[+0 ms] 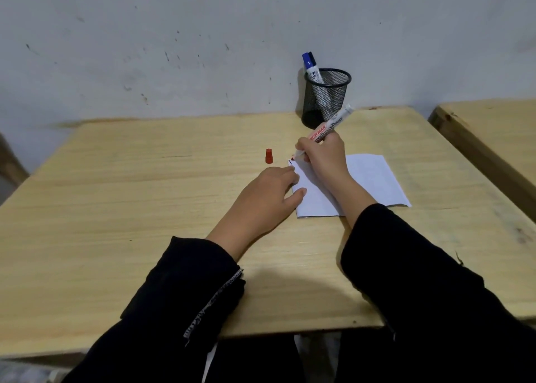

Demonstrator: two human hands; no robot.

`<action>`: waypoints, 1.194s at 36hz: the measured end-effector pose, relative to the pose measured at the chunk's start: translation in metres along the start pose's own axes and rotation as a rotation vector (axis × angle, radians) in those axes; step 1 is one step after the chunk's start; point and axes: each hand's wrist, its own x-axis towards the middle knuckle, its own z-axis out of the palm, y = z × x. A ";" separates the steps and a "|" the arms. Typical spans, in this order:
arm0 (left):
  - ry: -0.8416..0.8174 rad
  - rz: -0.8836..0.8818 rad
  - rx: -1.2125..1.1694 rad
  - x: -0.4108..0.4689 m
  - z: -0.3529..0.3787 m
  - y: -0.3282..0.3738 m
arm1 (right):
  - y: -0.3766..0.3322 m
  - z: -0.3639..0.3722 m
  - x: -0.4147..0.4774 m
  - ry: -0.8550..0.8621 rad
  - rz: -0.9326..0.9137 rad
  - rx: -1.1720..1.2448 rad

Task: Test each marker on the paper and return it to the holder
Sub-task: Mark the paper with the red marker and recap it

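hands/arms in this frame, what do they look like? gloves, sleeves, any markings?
No gloves: the left hand and right hand are bare, with no rings or watch visible. Both arms wear long, loose black sleeves ending at the wrists. The left sleeve has a narrow black-and-white patterned trim along its cuff edge; the right sleeve looks plain black.

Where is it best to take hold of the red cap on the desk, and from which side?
Grip the red cap by its sides near the top, coming from above. It stands upright and apart on the wooden desk, just beyond the left hand, with free space around it, so two fingertips would probably suffice. The right hand holds the red marker.
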 end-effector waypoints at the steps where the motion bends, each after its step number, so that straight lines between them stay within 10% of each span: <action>1: 0.002 0.000 0.000 0.000 0.000 0.000 | 0.000 0.000 0.000 -0.002 -0.006 -0.004; 15: 0.019 0.012 -0.002 -0.001 -0.002 0.002 | -0.003 0.001 -0.001 -0.008 0.001 0.009; 31: 0.111 0.037 -0.070 0.016 -0.004 -0.002 | -0.007 -0.013 0.005 0.114 0.075 0.583; 35: 0.389 -0.118 -0.113 0.029 -0.013 -0.005 | -0.013 -0.017 0.007 0.125 0.056 0.649; 43: 0.196 -0.301 -0.162 0.055 -0.016 -0.024 | -0.035 -0.030 0.004 0.055 0.005 0.654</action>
